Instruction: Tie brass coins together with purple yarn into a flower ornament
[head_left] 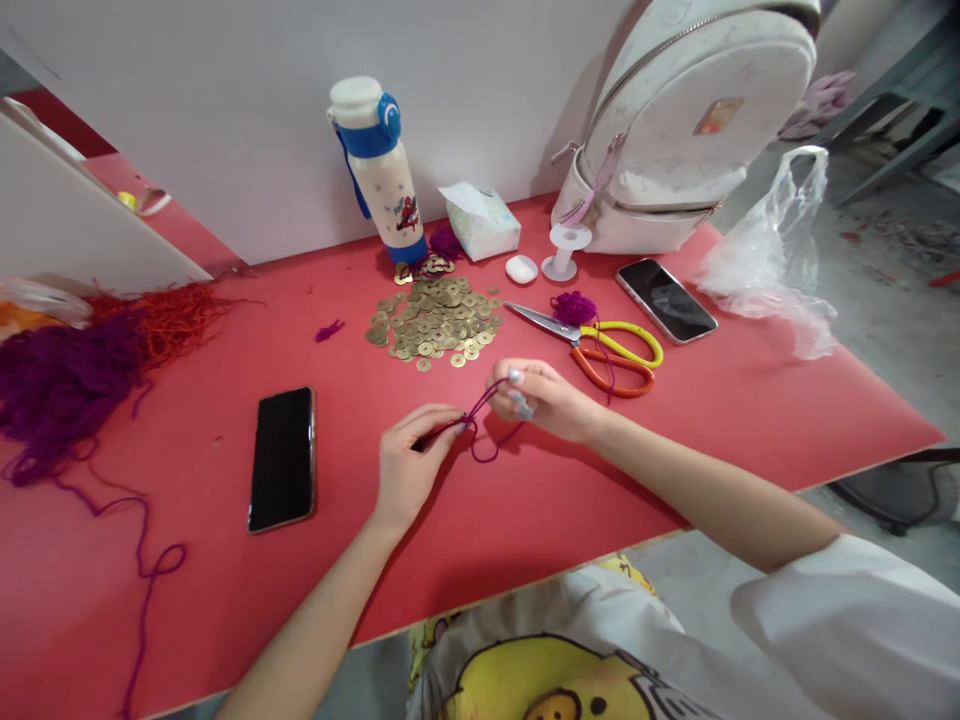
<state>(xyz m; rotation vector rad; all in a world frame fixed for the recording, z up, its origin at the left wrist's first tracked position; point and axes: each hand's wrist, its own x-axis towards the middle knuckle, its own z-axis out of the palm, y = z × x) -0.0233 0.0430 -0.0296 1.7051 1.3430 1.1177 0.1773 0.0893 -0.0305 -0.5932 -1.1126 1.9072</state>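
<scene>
Over the middle of the red table (675,440), my left hand (409,465) pinches one end of a purple cord (480,440), fingers closed. My right hand (544,398) pinches the same cord a little to the right, and a loop of it hangs down between both hands. Just beyond them lies a pile of brass coins with holes (435,320). Yellow and orange scissors (600,348) lie right of the coins, with a small purple yarn ball (574,306) on them.
A black phone (283,457) lies left of my hands, another phone (666,299) at the right. A bottle (381,175), tissue pack (480,220), empty spool (566,250) and white backpack (675,130) stand at the back. Purple and orange yarn (67,370) heaps at the left.
</scene>
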